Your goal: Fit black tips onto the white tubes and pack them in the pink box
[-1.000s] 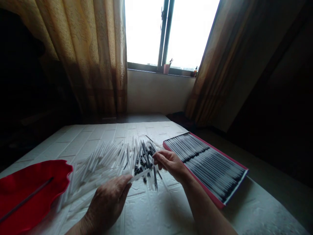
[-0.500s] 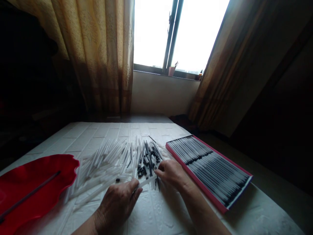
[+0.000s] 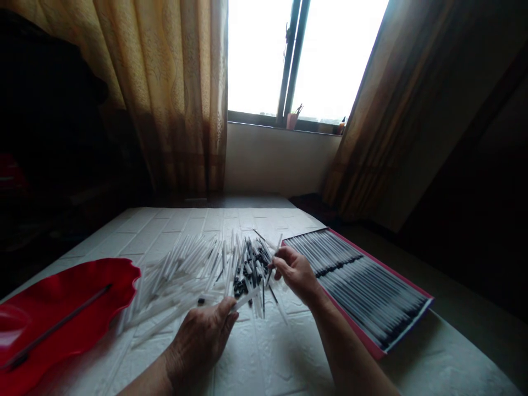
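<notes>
My left hand (image 3: 206, 333) is closed round a translucent pen barrel (image 3: 247, 297) that sticks out to the right past the thumb. My right hand (image 3: 295, 272) pinches a slim pen refill (image 3: 280, 241) between thumb and fingertips, clear at the top with a dark lower end. Beyond and between the hands lies a loose heap of refills and small black pen parts (image 3: 249, 269). To its left, many more translucent barrels (image 3: 185, 264) are spread over the white table (image 3: 247, 363). The two held pieces are apart.
On the right lies a shallow pink-edged box (image 3: 350, 324) with two rows of assembled-looking pens. A red wavy-rimmed tray (image 3: 94, 330) on the left holds one long dark stick (image 3: 61, 324). Behind the table are curtains (image 3: 181, 99) and a window with a pink cup (image 3: 291, 120) on its sill.
My right hand has lifted from the heap, up and to the right, with a refill now showing in its fingers. My left hand keeps the barrel almost where it was.
</notes>
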`<move>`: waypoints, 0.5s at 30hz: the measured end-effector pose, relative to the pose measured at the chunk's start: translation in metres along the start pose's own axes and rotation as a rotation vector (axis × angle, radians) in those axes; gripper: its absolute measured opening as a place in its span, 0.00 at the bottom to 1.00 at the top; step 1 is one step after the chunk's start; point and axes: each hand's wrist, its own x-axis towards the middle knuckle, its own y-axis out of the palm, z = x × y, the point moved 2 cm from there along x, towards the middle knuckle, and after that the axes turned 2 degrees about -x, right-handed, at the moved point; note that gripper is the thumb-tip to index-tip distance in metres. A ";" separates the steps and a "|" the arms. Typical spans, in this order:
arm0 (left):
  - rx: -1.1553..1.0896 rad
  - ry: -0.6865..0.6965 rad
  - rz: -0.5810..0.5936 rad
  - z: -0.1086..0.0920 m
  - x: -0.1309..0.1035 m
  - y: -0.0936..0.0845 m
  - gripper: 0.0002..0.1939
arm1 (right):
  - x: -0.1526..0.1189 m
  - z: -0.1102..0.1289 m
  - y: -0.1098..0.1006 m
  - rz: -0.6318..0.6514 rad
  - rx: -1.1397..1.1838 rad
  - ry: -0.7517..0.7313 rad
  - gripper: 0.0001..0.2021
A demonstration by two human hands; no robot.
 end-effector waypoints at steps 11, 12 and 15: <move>0.020 -0.022 0.036 0.002 0.001 0.003 0.17 | -0.010 0.015 0.013 -0.079 0.380 -0.090 0.14; 0.013 -0.024 0.042 0.002 0.000 0.004 0.17 | -0.011 0.015 0.014 -0.070 0.388 -0.089 0.14; -0.011 -0.041 0.064 0.003 -0.002 0.005 0.16 | -0.013 0.018 0.019 -0.036 0.401 -0.084 0.13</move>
